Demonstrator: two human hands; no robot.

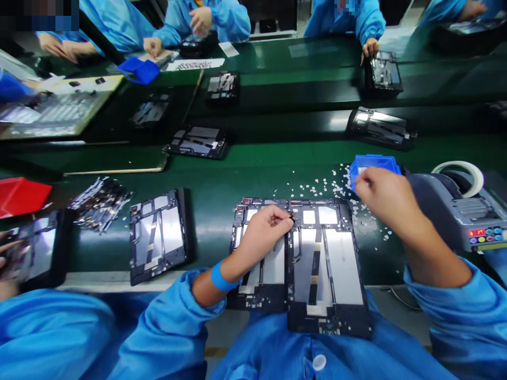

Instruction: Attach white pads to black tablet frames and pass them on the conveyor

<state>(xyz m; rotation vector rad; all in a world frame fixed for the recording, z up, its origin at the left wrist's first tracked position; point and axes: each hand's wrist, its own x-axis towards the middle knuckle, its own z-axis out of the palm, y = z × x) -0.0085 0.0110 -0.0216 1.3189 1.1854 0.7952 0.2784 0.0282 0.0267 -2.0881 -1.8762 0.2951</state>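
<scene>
In front of me two opened tablets lie side by side, the right tablet (344, 264) partly over the left tablet (273, 269), their inner boards and silver battery plates showing. My left hand (265, 227), with a blue band at the wrist, is closed in a pinch on a small dark part (292, 217) at the tablets' upper inner edges. Over the blue bin (376, 162) is my right hand (386, 198), its fingers curled together and slightly blurred; whatever they hold is hidden. Small white pieces (325, 187) lie scattered beside the bin.
At right stands a grey tape dispenser (455, 200) with a tape roll. Another opened tablet (158, 232), a heap of small metallic strips (102, 203) and a red bin (24, 195) lie left. More tablets (382, 126) rest farther back. Co-workers' hands (370, 48) work across the bench.
</scene>
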